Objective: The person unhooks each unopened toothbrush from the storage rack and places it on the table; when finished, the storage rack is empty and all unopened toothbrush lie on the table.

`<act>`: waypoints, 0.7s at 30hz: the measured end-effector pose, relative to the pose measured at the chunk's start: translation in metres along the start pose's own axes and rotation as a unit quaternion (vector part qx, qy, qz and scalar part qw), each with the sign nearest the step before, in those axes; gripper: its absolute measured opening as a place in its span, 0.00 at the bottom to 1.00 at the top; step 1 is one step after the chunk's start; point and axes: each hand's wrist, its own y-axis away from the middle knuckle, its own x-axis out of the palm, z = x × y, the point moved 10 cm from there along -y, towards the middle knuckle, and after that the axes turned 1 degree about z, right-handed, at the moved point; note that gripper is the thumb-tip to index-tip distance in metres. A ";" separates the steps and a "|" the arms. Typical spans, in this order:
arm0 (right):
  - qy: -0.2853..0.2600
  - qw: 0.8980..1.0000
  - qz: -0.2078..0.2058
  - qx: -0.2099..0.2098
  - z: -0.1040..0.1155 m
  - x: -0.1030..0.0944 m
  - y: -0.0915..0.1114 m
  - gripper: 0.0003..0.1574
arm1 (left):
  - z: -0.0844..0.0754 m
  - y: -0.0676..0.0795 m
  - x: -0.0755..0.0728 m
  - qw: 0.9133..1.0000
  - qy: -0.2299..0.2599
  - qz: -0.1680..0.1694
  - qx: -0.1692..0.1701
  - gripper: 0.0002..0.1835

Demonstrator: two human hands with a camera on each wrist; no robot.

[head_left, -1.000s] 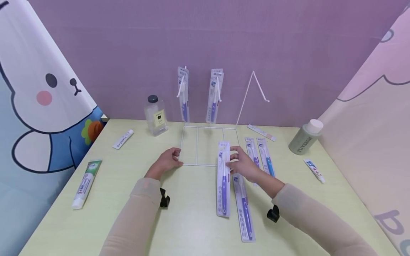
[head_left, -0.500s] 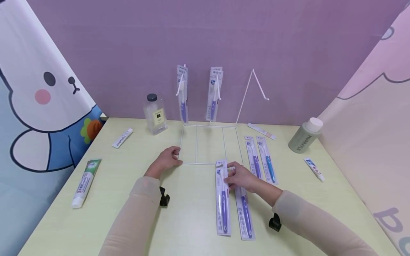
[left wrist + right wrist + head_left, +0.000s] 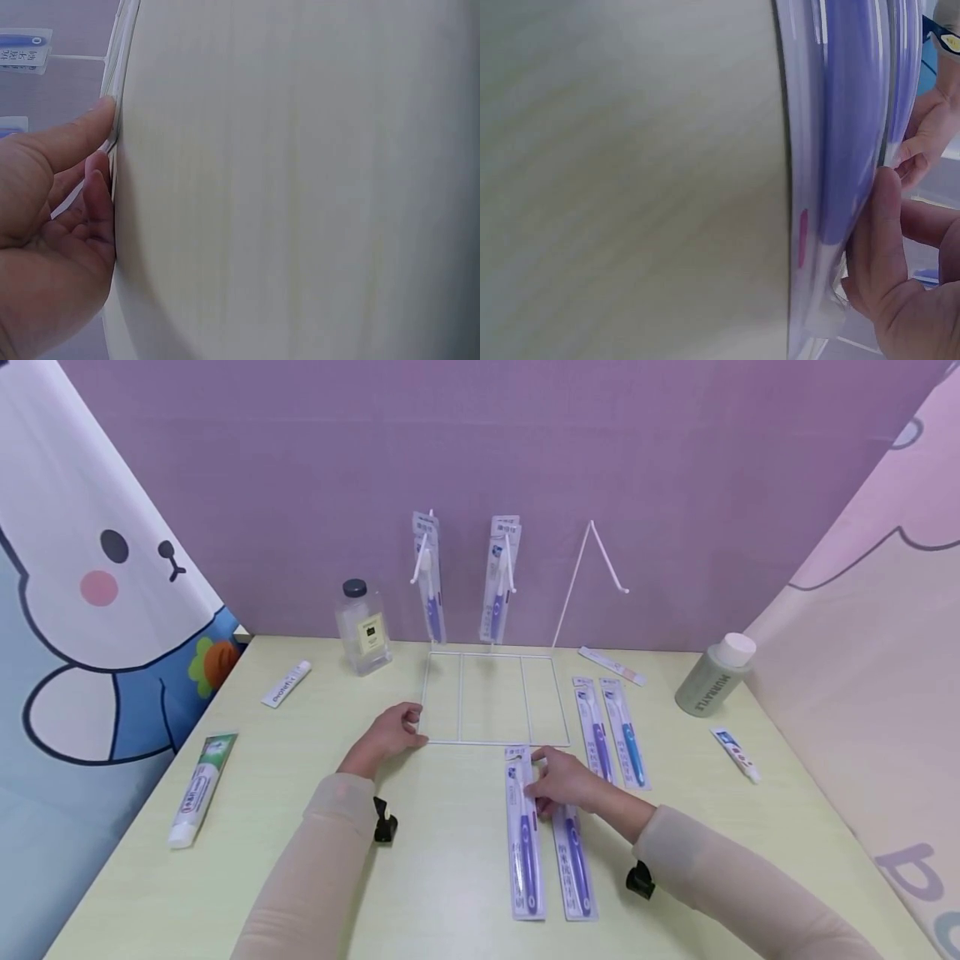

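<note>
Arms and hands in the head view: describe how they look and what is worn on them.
Both arms wear plain, long beige sleeves: the left sleeve and the right sleeve end around the wrists. A small black device sits at each cuff, one on the left, one on the right. The left hand and right hand wear no gloves.

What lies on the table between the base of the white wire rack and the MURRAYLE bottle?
In the head view, a packaged purple toothbrush and a packaged blue toothbrush lie there, with a slim packet farther back.
</note>
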 end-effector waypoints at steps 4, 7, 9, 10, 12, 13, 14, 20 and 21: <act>0.032 0.999 0.000 -0.001 0.006 -0.005 0.003 0.41 | -0.003 0.002 -0.001 1.000 0.004 -0.002 0.008 0.32; 0.024 1.000 0.001 0.002 0.011 -0.012 0.004 0.41 | -0.004 0.003 0.000 1.000 0.005 -0.001 0.010 0.32; 0.014 1.000 -0.002 0.001 0.016 -0.020 0.002 0.41 | -0.003 0.003 0.001 1.000 0.006 -0.001 0.007 0.32; 0.006 1.000 -0.004 0.001 0.019 -0.024 0.001 0.41 | -0.002 0.003 0.001 1.000 0.005 -0.002 0.007 0.32; 0.002 1.000 -0.011 -0.005 0.028 -0.034 -0.004 0.42 | -0.001 0.003 0.001 1.000 0.009 -0.004 0.001 0.32; 0.000 1.000 -0.014 -0.008 0.034 -0.040 -0.008 0.42 | -0.001 0.003 0.001 1.000 0.008 -0.004 0.003 0.32; -0.001 1.000 -0.020 -0.013 0.039 -0.047 -0.012 0.42 | -0.001 0.003 0.001 1.000 0.006 -0.003 0.004 0.32; 0.009 0.991 -0.095 -0.090 0.085 -0.092 -0.042 0.33 | -0.002 0.002 0.001 1.000 -0.003 -0.007 0.007 0.32; 0.006 0.988 -0.114 -0.108 0.093 -0.100 -0.047 0.31 | -0.002 0.003 0.001 1.000 -0.004 -0.009 0.006 0.32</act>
